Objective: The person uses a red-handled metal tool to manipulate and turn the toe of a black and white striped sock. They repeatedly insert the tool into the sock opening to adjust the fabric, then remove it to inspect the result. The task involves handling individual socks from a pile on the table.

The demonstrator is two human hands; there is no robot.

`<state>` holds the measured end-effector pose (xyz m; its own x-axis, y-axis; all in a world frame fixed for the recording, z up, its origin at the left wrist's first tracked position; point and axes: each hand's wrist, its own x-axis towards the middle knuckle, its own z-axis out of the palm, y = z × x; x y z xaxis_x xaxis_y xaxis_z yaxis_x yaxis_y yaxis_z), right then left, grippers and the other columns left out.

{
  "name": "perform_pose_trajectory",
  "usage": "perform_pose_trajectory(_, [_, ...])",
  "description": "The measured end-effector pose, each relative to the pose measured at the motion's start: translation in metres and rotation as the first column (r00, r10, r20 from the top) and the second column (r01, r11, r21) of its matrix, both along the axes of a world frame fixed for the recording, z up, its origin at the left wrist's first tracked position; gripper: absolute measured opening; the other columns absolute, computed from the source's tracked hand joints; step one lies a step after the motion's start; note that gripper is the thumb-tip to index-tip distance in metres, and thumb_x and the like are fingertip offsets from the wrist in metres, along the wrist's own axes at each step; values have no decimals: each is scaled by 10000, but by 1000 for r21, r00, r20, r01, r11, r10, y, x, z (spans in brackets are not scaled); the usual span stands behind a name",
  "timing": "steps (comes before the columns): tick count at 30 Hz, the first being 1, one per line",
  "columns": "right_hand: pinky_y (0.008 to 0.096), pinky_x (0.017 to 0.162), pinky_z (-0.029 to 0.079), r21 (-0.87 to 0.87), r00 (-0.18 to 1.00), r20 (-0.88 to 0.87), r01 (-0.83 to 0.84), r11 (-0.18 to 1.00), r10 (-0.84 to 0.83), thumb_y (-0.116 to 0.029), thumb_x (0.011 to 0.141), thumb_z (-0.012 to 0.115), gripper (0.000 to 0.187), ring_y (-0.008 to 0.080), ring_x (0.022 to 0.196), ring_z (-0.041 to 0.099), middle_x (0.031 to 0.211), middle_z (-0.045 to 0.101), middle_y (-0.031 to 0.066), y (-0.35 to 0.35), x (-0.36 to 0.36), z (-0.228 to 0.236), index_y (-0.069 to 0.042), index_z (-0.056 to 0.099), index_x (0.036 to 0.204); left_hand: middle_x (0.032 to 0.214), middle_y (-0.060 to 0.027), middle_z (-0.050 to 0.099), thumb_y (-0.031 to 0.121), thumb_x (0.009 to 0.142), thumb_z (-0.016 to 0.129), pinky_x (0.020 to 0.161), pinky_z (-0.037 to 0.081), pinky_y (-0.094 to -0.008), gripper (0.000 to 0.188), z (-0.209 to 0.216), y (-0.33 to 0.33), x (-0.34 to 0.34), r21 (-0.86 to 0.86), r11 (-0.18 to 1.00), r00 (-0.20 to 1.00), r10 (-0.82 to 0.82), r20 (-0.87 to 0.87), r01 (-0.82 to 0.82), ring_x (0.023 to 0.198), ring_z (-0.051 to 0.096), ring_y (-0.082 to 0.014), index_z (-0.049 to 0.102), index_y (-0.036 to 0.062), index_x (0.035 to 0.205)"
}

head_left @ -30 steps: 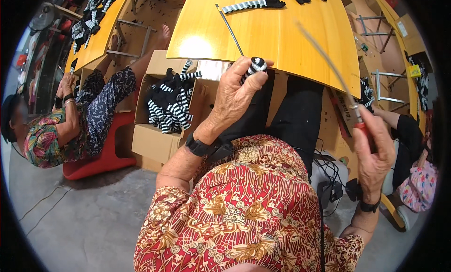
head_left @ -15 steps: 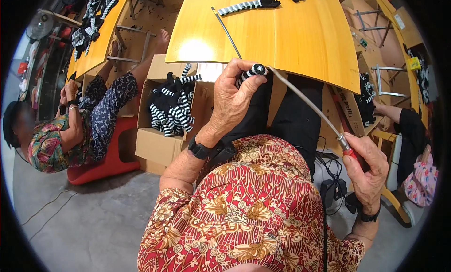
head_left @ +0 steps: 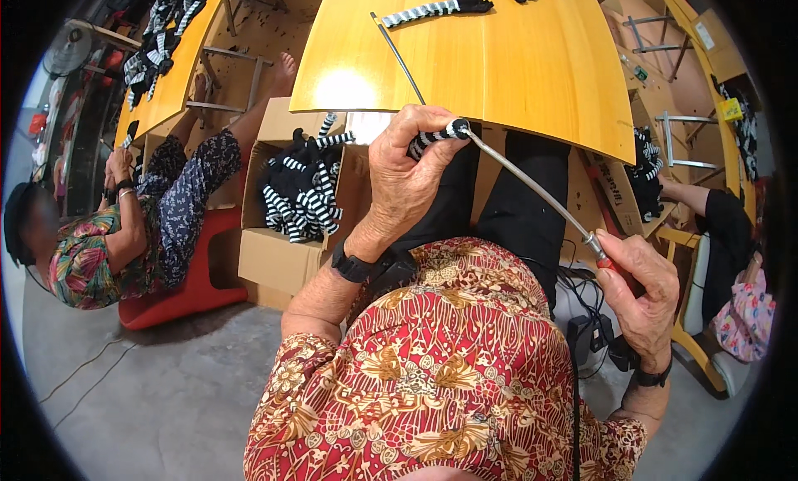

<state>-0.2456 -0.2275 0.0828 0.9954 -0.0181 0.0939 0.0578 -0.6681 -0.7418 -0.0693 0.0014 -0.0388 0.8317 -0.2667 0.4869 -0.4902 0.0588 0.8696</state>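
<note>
My left hand [head_left: 413,161] is closed around a black-and-white striped knit piece [head_left: 436,138], bunched between thumb and fingers just off the near table edge. Most of this knit lies hidden in the palm. My right hand [head_left: 638,292] grips the red handle of a long thin metal rod tool [head_left: 540,184]. That rod slants up to the left, and its tip meets the dark end of the knit. Beyond my left hand, another slim rod [head_left: 396,56] runs over the table. A striped knit piece with a black end [head_left: 432,13] lies on the tabletop.
The yellow wooden table [head_left: 532,74] spans ahead of me. An open cardboard box [head_left: 278,257] of striped knits [head_left: 301,190] stands at my left. Cables and a black adapter [head_left: 588,336] are at right. A co-worker [head_left: 108,240] sits left on a red chair [head_left: 187,290].
My right hand has moved slightly left and up, bringing the rod's tip against the knit's end. The knit in my left hand has turned, so its striped side shows more.
</note>
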Motion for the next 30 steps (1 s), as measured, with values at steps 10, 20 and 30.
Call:
perform_pose_trajectory(10, [272,612,481,-58,917,270,320,946,-294,6,828,636,360,148,667,584,835,628,106,20,3,-41,26,626,1187,972,-94,695,56,872,677,653,504,-226,143,-5,-10,-9,-194,936,902,-337,-269,292,807,671,-141,620,11,995])
perform_pose_trajectory(20, [278,648,492,-173,963,265,4,985,43,100,686,699,435,193,751,630,916,659,117,-6,1,-4,-2,673,1108,982,-102,680,162,927,631,799,532,-283,201,-13,9,0,-249,943,898,-298,-325,222,862,655,-161,635,5,1052])
perform_pose_trajectory(30, [300,615,483,-349,965,215,-67,935,149,89,665,724,460,229,710,622,854,627,108,-5,4,6,-15,673,1111,1000,-99,674,201,981,542,776,533,-280,246,-8,8,2,-230,934,906,-329,-264,273,838,645,-152,636,-10,1065])
